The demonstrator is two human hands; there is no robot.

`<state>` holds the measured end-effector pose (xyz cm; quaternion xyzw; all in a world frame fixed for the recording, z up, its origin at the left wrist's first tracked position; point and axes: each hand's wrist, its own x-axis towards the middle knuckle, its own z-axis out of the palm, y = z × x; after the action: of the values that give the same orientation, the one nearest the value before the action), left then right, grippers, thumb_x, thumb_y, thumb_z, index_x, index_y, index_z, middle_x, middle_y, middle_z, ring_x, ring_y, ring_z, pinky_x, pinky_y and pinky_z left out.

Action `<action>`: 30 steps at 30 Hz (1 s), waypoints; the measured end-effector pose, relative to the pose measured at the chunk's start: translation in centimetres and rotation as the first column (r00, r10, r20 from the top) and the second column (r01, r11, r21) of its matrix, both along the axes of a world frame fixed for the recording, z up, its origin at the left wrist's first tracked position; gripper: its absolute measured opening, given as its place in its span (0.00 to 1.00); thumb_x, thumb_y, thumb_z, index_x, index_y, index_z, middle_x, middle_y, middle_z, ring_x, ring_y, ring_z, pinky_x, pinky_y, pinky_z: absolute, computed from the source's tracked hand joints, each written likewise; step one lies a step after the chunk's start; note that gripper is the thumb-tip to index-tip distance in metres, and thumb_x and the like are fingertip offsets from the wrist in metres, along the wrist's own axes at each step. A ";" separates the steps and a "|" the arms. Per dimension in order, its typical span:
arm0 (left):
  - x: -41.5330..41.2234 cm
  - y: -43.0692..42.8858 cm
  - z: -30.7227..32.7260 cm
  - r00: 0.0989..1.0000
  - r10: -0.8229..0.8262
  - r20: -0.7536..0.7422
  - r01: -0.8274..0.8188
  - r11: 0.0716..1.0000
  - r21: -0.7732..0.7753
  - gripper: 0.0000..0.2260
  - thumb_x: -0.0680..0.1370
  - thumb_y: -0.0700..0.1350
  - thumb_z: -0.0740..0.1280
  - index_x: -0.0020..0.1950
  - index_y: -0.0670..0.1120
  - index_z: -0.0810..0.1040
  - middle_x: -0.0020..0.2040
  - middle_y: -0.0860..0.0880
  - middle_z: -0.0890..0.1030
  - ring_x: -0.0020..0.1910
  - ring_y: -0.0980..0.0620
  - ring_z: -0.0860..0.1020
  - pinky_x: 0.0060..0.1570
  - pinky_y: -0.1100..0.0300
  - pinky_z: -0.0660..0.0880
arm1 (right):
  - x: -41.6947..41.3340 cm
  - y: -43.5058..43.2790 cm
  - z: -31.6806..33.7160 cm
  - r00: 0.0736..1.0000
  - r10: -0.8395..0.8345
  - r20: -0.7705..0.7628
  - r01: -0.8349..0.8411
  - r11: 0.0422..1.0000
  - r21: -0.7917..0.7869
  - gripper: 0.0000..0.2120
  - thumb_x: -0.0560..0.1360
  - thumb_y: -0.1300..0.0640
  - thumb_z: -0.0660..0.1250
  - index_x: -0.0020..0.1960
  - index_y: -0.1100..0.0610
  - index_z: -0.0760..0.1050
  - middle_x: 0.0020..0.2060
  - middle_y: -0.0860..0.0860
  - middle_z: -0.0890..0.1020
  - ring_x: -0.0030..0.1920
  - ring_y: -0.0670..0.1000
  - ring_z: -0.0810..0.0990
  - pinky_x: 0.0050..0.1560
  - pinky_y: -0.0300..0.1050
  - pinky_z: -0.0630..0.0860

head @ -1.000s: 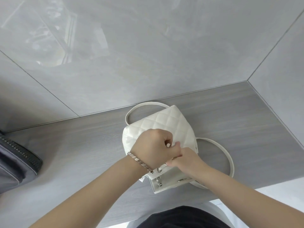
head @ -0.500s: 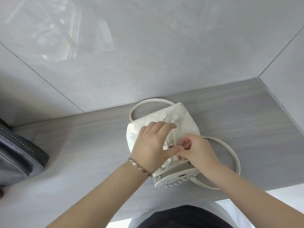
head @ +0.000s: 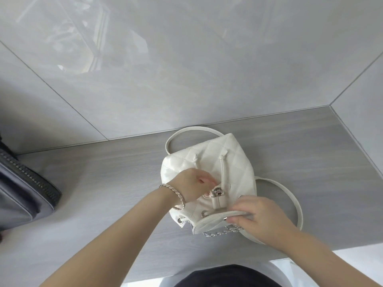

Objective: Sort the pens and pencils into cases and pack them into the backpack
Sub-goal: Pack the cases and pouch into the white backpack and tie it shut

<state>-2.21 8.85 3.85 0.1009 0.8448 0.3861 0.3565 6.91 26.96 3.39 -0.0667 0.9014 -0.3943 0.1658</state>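
the white quilted backpack (head: 209, 168) lay on its back near the middle of the grey wood-grain counter (head: 103, 183), close to the tiled wall (head: 186, 59), its mouth end toward the person. its flap (head: 219, 219) was turned back at the near edge, with a silver chain (head: 219, 232) along it. the drawstring cord (head: 223, 172) ran down the front to a silver cord lock (head: 216, 192), with eyelets (head: 205, 213) showing around the gathered mouth. thin white straps (head: 290, 201) looped out on the counter, one toward the wall, one to the right.

left hand (head: 191, 188), bracelet (head: 175, 193) on the wrist, was closed in a pinch right at the cord lock - fingertips partly hidden, so whether it held the lock or the cord i couldn't tell. right hand (head: 261, 218) was clamped on the flap edge, thumb on top, fingers under, holding it back.

step in hand looked like opening the backpack - loosening the drawstring. no pens, pencils or cases were in view, so packing seemed not yet started. next move would probably need the lock squeezed and slid along the cord while the right hand kept the flap out of the way, then the mouth spread wide enough for a case.

a dark grey zippered bag (head: 24, 187) sat at the left edge, well apart. dark clothing (head: 223, 276) showed at the bottom.
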 end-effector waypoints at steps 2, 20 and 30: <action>0.2 -0.3 0.2 0.999 0.020 0.041 -0.021 1.000 0.009 0.14 0.76 0.56 0.63 0.46 0.47 0.82 0.35 0.56 0.80 0.40 0.56 0.77 0.49 0.62 0.73 | -0.8 -0.4 0.4 0.996 -0.025 -0.089 0.018 0.997 -0.075 0.02 0.69 0.52 0.71 0.41 0.49 0.80 0.34 0.47 0.79 0.38 0.44 0.76 0.40 0.41 0.71; 0.2 0.3 -1.3 0.995 0.049 -0.087 -0.049 0.999 0.001 0.18 0.73 0.45 0.69 0.61 0.50 0.70 0.53 0.51 0.81 0.51 0.53 0.77 0.49 0.66 0.71 | -6.1 -1.6 -2.8 0.938 -0.328 -0.110 0.303 0.933 -0.195 0.14 0.60 0.55 0.79 0.34 0.43 0.74 0.36 0.47 0.73 0.38 0.40 0.73 0.38 0.31 0.67; 1.1 1.3 -1.9 0.966 0.220 -0.133 -0.221 0.975 0.012 0.11 0.73 0.46 0.69 0.50 0.50 0.68 0.39 0.53 0.80 0.42 0.52 0.76 0.40 0.61 0.71 | -3.8 -2.3 -3.9 0.786 -0.406 -0.466 0.388 0.911 -0.141 0.08 0.66 0.53 0.74 0.39 0.57 0.80 0.41 0.50 0.73 0.46 0.49 0.69 0.51 0.42 0.67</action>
<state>-1.08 10.12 2.00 0.0315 0.8731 0.4147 0.2543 3.16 24.68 -0.55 0.0243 0.8998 -0.4075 -0.1537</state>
